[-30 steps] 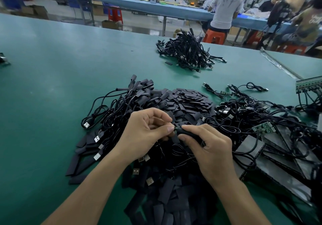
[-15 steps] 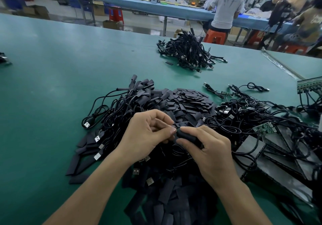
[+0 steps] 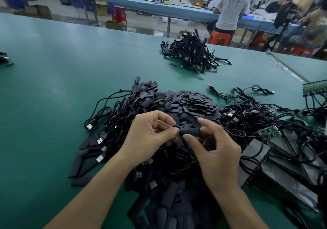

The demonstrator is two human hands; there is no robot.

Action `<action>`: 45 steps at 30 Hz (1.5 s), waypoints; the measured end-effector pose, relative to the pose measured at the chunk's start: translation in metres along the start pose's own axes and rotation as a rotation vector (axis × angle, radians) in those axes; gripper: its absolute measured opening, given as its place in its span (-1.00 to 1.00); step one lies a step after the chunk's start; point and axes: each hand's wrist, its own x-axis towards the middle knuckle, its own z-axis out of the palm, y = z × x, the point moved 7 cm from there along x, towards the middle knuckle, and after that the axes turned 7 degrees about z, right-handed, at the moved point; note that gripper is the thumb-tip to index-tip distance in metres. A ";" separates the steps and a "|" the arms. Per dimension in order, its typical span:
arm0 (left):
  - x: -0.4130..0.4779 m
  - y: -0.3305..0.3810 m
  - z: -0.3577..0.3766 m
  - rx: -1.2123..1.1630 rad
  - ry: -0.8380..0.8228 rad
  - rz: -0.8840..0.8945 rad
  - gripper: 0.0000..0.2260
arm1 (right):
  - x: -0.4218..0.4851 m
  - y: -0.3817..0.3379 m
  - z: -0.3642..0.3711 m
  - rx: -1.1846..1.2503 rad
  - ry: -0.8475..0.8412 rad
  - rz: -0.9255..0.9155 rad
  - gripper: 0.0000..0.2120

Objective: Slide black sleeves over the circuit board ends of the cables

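Thumb and forefinger of the right hand [image 3: 215, 154] pinch a black sleeve [image 3: 190, 131], while curled fingers of the left hand [image 3: 150, 136] nip its other end, just above a heap of loose sleeves [image 3: 192, 103] on the green table [image 3: 53, 87]. Tangled USB cables [image 3: 113, 115] lie on either side (a bare circuit board [image 3: 269, 131] shows at right), with a second cable bundle [image 3: 192, 55] well beyond.

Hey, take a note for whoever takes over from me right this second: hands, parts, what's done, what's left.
Left hand pinches the left end of a black sleeve; right hand grips it between thumb and forefinger.
Loose sleeves are piled just ahead; bare-board cables lie to the right.
Done: some sleeved cables at the pile's far left.
Left: finish this sleeve, then the bare ones.
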 end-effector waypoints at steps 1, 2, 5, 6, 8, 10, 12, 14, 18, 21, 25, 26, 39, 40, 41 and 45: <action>0.000 0.000 0.000 0.001 0.014 -0.002 -0.87 | -0.001 0.001 -0.002 0.024 0.037 0.022 -0.65; 0.000 -0.001 0.000 0.004 0.026 -0.004 -0.86 | -0.002 0.002 -0.003 0.050 0.062 0.043 -0.69; 0.000 -0.001 -0.001 0.006 0.053 -0.004 -0.85 | -0.005 0.008 0.000 0.154 0.079 0.167 -0.77; 0.000 -0.001 -0.001 0.006 0.058 -0.001 -0.85 | -0.005 0.012 0.002 0.196 0.076 0.218 -0.77; 0.000 0.000 -0.001 0.020 0.068 0.007 -0.86 | -0.006 0.017 0.005 0.259 0.066 0.289 -0.76; 0.000 0.000 -0.001 0.033 0.077 0.010 -0.86 | -0.007 0.019 0.008 0.308 0.040 0.331 -0.75; 0.001 -0.001 -0.002 0.040 0.084 0.008 -0.86 | -0.007 0.019 0.011 0.367 0.005 0.356 -0.73; 0.001 -0.002 -0.002 0.037 0.087 0.005 -0.85 | -0.007 0.019 0.013 0.403 -0.029 0.369 -0.72; 0.001 -0.003 -0.003 0.042 0.089 0.008 -0.83 | -0.007 0.018 0.016 0.394 -0.069 0.373 -0.70; 0.001 -0.003 -0.003 0.047 0.096 0.018 -0.85 | -0.007 0.021 0.016 0.371 -0.059 0.386 -0.71; 0.000 0.001 -0.004 0.056 0.142 0.048 -0.86 | -0.010 0.015 0.012 0.235 -0.004 0.325 -0.71; 0.001 0.005 -0.007 0.066 0.176 0.062 -0.86 | -0.010 0.012 0.010 0.187 0.012 0.286 -0.71; 0.070 0.040 -0.097 1.018 0.429 -0.144 -0.86 | -0.005 0.002 0.014 -0.259 -0.166 0.156 -0.89; 0.072 0.028 -0.097 1.057 0.395 -0.224 -0.89 | -0.002 -0.001 0.010 -0.316 -0.139 0.126 -0.89; 0.072 0.019 -0.096 1.068 0.380 -0.278 -0.92 | 0.001 -0.006 0.004 -0.382 -0.099 0.086 -0.89; 0.075 0.005 -0.092 0.997 0.351 -0.291 -0.86 | 0.016 -0.009 -0.025 -0.672 0.061 0.132 -0.76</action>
